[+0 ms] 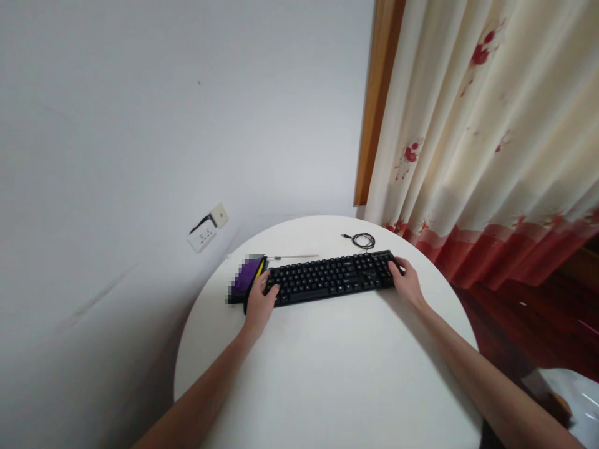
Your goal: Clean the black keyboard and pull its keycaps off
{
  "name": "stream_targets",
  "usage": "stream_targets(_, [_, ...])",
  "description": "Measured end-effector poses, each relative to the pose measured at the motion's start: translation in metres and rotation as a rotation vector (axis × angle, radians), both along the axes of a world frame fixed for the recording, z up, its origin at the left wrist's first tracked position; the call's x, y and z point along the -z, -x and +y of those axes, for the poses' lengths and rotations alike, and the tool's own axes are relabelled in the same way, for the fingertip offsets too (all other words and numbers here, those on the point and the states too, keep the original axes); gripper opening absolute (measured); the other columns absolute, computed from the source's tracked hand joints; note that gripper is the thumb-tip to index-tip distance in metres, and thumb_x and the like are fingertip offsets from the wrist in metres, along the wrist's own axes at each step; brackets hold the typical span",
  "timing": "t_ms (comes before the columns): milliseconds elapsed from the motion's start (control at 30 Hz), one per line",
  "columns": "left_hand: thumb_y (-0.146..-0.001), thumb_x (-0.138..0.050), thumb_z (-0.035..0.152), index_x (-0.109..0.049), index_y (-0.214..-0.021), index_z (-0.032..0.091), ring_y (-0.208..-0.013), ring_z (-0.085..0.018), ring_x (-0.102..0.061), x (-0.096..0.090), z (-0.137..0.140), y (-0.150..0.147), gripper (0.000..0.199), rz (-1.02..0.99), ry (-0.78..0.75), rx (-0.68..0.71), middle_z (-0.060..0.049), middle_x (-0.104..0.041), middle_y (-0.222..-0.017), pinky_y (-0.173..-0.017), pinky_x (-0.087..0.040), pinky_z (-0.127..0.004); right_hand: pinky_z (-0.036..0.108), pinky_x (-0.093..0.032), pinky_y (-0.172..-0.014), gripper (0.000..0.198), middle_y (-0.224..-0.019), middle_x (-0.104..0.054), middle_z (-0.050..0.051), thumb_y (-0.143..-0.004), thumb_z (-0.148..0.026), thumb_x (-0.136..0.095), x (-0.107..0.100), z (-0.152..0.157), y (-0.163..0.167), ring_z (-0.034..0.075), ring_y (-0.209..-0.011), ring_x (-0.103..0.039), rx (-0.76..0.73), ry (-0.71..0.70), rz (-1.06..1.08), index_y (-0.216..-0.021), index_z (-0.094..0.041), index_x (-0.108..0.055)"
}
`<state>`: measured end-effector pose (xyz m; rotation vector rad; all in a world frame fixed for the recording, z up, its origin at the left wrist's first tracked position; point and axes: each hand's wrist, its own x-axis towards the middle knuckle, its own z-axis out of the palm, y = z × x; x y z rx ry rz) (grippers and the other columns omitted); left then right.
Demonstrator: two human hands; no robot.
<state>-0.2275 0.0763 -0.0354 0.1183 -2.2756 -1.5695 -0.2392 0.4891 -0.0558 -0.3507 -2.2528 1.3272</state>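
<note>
A black computer keyboard [322,279] lies across the far half of the round white table [337,368]. My left hand [260,305] grips its left end, thumb over the keys. At the opposite end my right hand [406,282] is closed round the edge, with the thumb on top near the number keys. Behind the keyboard's right part sits a coiled black cable [363,241] with a plug at its tip. Beside my left hand is a purple and black item [246,276] with a yellow strip, partly blurred out. A thin stick-like thing [296,256] lies behind the keyboard.
A white wall [187,125] borders the table on the left and back, with a power socket [202,237] holding a black plug. Cream curtains [444,125] with a red hem hang at the right. A whitish plastic object [578,399] stands low at the right.
</note>
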Motion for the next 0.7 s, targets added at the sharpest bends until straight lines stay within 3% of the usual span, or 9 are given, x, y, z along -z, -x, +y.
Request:
stream_targets(100, [-0.08,-0.063,0.024,-0.064,-0.125,0.013,-0.118,-0.029,-0.063,-0.016,-0.001,-0.016,0.047,-0.059,-0.135,-0.029,-0.014,-0.066,-0.129,-0.106,-0.047,-0.046,0.043,-0.046,-0.101,0.059,-0.121,-0.069,0.018,-0.086,-0.055,-0.054,-0.009,0.008,-0.013,0.029,-0.113,-0.063,-0.011,0.047,0.022,-0.121,-0.009,-0.068])
stream_targets(233, [-0.08,-0.065,0.03,-0.065,-0.13,0.016,-0.13,-0.03,-0.055,-0.034,-0.008,-0.035,0.052,0.021,-0.071,0.008,-0.01,-0.062,-0.136,-0.116,-0.036,-0.047,0.042,-0.045,-0.102,0.056,-0.116,-0.073,0.016,-0.087,-0.054,-0.05,-0.021,0.009,-0.037,0.031,-0.111,-0.065,-0.003,0.06,-0.052,-0.111,-0.009,-0.074])
stream_targets(467, [-0.078,-0.069,0.031,-0.049,-0.146,0.018,-0.139,-0.035,-0.043,-0.032,-0.036,-0.055,0.072,0.005,-0.346,0.49,-0.012,-0.047,-0.15,-0.117,-0.034,-0.05,0.041,-0.048,-0.097,0.056,-0.11,-0.075,0.013,-0.087,-0.054,-0.049,-0.036,0.018,-0.063,0.033,-0.106,-0.067,0.044,0.054,-0.121,-0.106,-0.009,-0.077])
stream_targets(600, [-0.082,-0.068,0.038,-0.047,-0.147,0.018,-0.138,-0.037,-0.043,-0.027,-0.042,-0.061,0.072,-0.019,-0.367,0.577,-0.013,-0.047,-0.15,-0.118,-0.031,-0.052,0.04,-0.048,-0.098,0.055,-0.112,-0.075,0.012,-0.086,-0.054,-0.05,-0.041,0.019,-0.08,0.031,-0.107,-0.067,0.029,0.076,-0.118,-0.107,-0.01,-0.077])
stream_targets(700, [-0.084,-0.064,0.039,-0.043,-0.15,0.019,-0.14,-0.035,-0.042,-0.026,-0.045,-0.069,0.072,-0.021,-0.294,0.611,-0.012,-0.042,-0.153,-0.118,-0.031,-0.05,0.038,-0.05,-0.097,0.055,-0.115,-0.074,0.013,-0.086,-0.054,-0.051,-0.041,0.017,-0.096,0.031,-0.111,-0.066,0.028,0.079,-0.141,-0.109,-0.01,-0.076])
